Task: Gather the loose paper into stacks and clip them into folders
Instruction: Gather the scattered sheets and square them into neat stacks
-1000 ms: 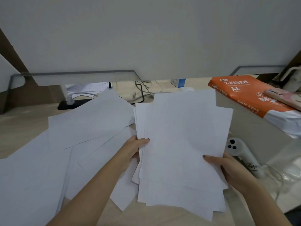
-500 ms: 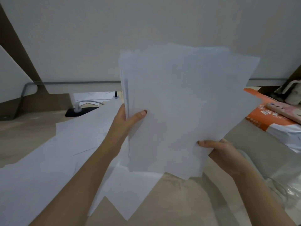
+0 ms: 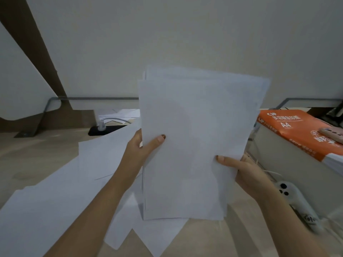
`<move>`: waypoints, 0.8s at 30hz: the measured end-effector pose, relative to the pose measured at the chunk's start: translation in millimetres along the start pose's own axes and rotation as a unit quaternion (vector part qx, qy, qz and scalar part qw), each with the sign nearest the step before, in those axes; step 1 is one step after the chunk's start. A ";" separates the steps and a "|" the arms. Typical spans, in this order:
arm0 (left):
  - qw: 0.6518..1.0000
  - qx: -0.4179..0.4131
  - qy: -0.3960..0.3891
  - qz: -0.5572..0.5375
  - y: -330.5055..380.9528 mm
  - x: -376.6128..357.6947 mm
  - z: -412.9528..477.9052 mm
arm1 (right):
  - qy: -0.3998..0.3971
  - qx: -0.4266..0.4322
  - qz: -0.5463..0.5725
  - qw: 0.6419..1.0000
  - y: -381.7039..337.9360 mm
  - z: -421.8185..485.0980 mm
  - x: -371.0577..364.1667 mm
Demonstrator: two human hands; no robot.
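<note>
A stack of white paper (image 3: 194, 130) stands upright in front of me, its bottom edge down near the desk. My left hand (image 3: 143, 147) grips its left edge, thumb on the front sheet. My right hand (image 3: 243, 171) holds the right edge lower down, thumb across the front. Several loose white sheets (image 3: 61, 191) lie spread over the wooden desk (image 3: 37, 145) to the left and under the stack. No folder is in view.
An orange A4 paper ream (image 3: 295, 132) sits on a white box at the right, with a pink object (image 3: 332, 132) on top. A white controller (image 3: 297, 204) lies near my right wrist. A black power strip (image 3: 104, 129) with a white plug sits at the back.
Both hands lifted the messy pile off the desk and stood it upright. The sheets are now squared into a narrower, more even stack.
</note>
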State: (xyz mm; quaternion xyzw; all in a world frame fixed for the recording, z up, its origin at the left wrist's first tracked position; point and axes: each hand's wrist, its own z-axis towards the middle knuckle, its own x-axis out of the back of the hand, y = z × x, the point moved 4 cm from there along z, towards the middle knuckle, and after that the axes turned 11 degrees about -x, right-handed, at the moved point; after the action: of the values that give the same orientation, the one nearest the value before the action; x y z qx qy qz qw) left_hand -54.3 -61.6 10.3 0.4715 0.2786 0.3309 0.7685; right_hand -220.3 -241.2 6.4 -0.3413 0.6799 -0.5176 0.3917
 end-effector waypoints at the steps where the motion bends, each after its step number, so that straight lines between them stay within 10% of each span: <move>1: 1.000 0.008 0.003 -0.002 -2.8 2.1 1.6 | -0.004 -0.005 -0.001 1.000 0.1 -0.7 0.9; 14: 0.955 0.264 -0.130 -0.041 -44.9 -24.3 -28.9 | 0.023 -0.016 0.000 1.000 -5.3 0.1 13.1; 24: 0.996 0.062 0.022 -0.068 1.8 -14.9 15.1 | 0.129 0.023 -0.002 0.991 -2.3 2.1 31.6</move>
State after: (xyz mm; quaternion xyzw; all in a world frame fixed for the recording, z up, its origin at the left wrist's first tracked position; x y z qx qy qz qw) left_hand -52.9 -80.6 19.7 0.4912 0.3466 0.2705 0.7519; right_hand -232.8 -270.1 2.7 -0.2641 0.7121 -0.5731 0.3077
